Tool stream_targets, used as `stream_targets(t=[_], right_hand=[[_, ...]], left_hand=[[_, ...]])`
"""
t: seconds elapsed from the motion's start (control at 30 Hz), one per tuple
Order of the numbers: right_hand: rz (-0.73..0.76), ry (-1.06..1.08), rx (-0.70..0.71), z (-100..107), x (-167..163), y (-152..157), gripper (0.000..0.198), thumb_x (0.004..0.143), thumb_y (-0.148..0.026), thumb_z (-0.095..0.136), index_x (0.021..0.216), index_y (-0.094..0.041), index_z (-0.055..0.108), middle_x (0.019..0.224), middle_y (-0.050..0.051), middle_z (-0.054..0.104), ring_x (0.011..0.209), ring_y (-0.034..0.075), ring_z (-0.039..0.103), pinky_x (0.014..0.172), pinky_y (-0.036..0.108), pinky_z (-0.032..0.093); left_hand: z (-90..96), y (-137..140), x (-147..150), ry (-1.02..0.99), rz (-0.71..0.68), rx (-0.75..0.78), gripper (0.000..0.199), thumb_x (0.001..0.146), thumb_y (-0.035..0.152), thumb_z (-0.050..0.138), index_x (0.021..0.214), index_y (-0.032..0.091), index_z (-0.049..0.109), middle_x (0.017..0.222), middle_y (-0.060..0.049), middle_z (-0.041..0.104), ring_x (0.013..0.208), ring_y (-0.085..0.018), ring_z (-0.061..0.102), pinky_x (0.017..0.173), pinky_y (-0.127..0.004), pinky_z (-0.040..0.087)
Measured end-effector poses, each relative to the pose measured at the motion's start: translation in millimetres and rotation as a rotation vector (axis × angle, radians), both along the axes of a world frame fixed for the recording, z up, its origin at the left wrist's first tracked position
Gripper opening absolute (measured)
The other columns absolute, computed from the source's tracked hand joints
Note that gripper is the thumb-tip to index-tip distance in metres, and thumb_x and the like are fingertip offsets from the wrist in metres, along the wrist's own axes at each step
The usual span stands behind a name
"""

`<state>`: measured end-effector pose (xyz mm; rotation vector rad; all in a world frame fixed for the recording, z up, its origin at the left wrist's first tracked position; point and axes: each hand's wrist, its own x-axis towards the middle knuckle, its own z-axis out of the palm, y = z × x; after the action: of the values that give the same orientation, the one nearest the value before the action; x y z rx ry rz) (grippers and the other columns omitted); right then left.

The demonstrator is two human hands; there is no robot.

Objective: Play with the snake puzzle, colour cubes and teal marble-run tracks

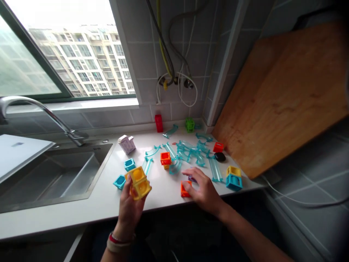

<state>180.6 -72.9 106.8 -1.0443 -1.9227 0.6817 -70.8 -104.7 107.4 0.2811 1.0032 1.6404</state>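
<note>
My left hand (131, 205) is raised over the front of the counter, its fingers wrapped round a yellow pair of joined toy blocks (140, 182) with round hollows. My right hand (203, 189) hovers at an orange-red block (185, 190) near the counter's front edge. Its thumb and fingers are apart, with the thumb over the block; whether it touches cannot be made out. A small purple piece (191, 178) shows partly under the fingers. Between the hands, another orange-red block (165, 158) sits on an orange-yellow one. Two blue blocks, one here (129, 165), lie beside my left hand.
Clear teal track pieces (191, 151) lie heaped mid-counter. A yellow-and-blue stack (233, 178) and a black round object (220, 157) are at right. Further back are a green block (189, 124) and a red box (158, 123). A sink (99, 167) lies left; a wooden board (289, 98) leans right.
</note>
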Motion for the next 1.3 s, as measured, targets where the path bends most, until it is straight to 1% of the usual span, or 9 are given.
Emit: stream_targets(t=[0.1,0.2,0.3,0.4,0.53,0.7,0.9,1.03,1.3], right_hand=[[-0.053,-0.075,-0.013,4,-18,60,0.044,0.091,-0.027,0.068,0.135,-0.020,0.061,0.128,0.013,0.067,0.122,0.029,0.062,0.107,0.046,0.050],[0.008,-0.155,-0.019,-4,-41,102,0.056,0.090,-0.027,0.069,0.143,-0.017,0.056,0.142,0.017,0.060,0.134,0.031,0.054,0.117,0.047,0.040],[0.085,-0.150,-0.028,-16,-59,123,0.061,0.082,-0.027,0.078,0.139,-0.017,0.060,0.141,0.017,0.062,0.136,0.033,0.053,0.119,0.048,0.036],[0.129,-0.126,-0.040,-27,-68,133,0.053,0.075,-0.019,0.081,0.127,-0.016,0.068,0.129,0.016,0.070,0.125,0.033,0.060,0.116,0.047,0.039],[0.115,-0.004,-0.038,-34,-71,143,0.039,0.080,-0.012,0.073,0.119,-0.017,0.069,0.123,0.012,0.072,0.118,0.028,0.063,0.111,0.042,0.044],[0.008,0.226,-0.084,-45,-63,147,0.040,0.090,-0.027,0.068,0.128,-0.020,0.057,0.125,0.012,0.068,0.105,0.024,0.068,0.096,0.040,0.055],[-0.022,0.435,-0.148,-61,-61,129,0.040,0.089,-0.035,0.070,0.123,-0.023,0.052,0.123,0.013,0.066,0.104,0.026,0.070,0.088,0.040,0.059],[-0.054,0.563,-0.199,-63,-62,114,0.043,0.090,-0.040,0.069,0.123,-0.023,0.047,0.124,0.015,0.063,0.107,0.028,0.068,0.090,0.043,0.059],[0.040,0.766,-0.302,-48,-55,104,0.044,0.089,-0.044,0.070,0.119,-0.026,0.044,0.122,0.009,0.064,0.098,0.023,0.073,0.085,0.037,0.062]], left_hand=[[-20.1,-60,13,0.013,0.038,-0.206,0.022,0.087,0.026,0.075,0.109,0.025,0.071,0.096,0.000,0.078,0.078,-0.019,0.077,0.072,-0.028,0.066],[-32.7,-106,21,0.034,0.099,-0.331,0.025,0.086,0.026,0.075,0.111,0.026,0.072,0.102,-0.001,0.080,0.085,-0.020,0.079,0.072,-0.026,0.066],[-32.8,-129,19,0.113,0.107,-0.407,0.028,0.081,0.034,0.080,0.106,0.022,0.074,0.104,-0.005,0.081,0.087,-0.024,0.079,0.069,-0.026,0.065],[-23.2,-132,14,0.169,0.117,-0.397,0.028,0.078,0.036,0.082,0.101,0.021,0.073,0.102,-0.006,0.081,0.085,-0.027,0.079,0.069,-0.029,0.066],[-10.8,-115,17,0.197,0.105,-0.324,0.029,0.081,0.032,0.080,0.107,0.022,0.072,0.100,-0.005,0.081,0.083,-0.025,0.079,0.070,-0.030,0.066],[-9.4,-73,33,0.133,0.056,-0.244,0.033,0.089,0.029,0.073,0.119,0.015,0.066,0.105,-0.013,0.080,0.078,-0.021,0.077,0.070,-0.030,0.065],[-1.0,-18,61,0.083,-0.081,-0.114,0.037,0.096,0.034,0.068,0.128,0.017,0.060,0.122,-0.017,0.076,0.084,-0.023,0.077,0.075,-0.034,0.064],[3.9,13,77,0.066,-0.098,-0.004,0.041,0.095,0.038,0.069,0.132,0.021,0.059,0.133,-0.017,0.071,0.085,-0.021,0.077,0.076,-0.032,0.064],[-4.9,49,88,0.056,-0.083,0.059,0.047,0.094,0.038,0.072,0.136,0.024,0.060,0.142,-0.012,0.066,0.118,-0.029,0.072,0.095,-0.038,0.062]])
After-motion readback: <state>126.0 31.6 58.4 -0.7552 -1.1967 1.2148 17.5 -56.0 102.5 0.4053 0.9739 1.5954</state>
